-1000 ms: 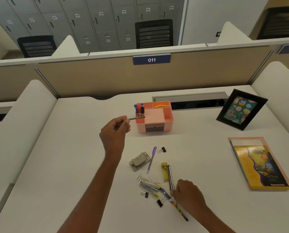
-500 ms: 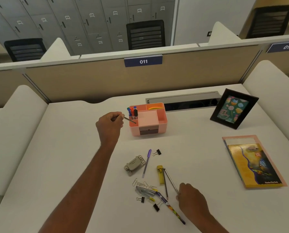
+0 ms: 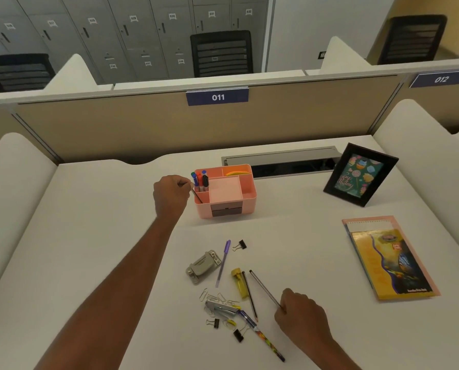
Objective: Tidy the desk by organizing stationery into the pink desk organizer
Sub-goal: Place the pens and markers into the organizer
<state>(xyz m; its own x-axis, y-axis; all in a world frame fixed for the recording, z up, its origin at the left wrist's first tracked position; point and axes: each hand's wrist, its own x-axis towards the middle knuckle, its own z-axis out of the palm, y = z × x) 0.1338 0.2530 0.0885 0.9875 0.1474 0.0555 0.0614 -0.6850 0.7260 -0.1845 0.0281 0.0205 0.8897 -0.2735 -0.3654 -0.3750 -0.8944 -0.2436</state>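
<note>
left hand pinches a thin dark pencil slanting into the pink plastic desk organizer; released this tilted, it may tip out. right hand grips a slim grey pencil.

Open-plan office: a partition numbered 011 is fencing a white desk, grey lockers and black chairs standing behind.

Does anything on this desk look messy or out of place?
Yes: paper clips, binder clips, a stapler and pens lie scattered and crisscrossed on the near desk, outside the pink organizer.
</note>
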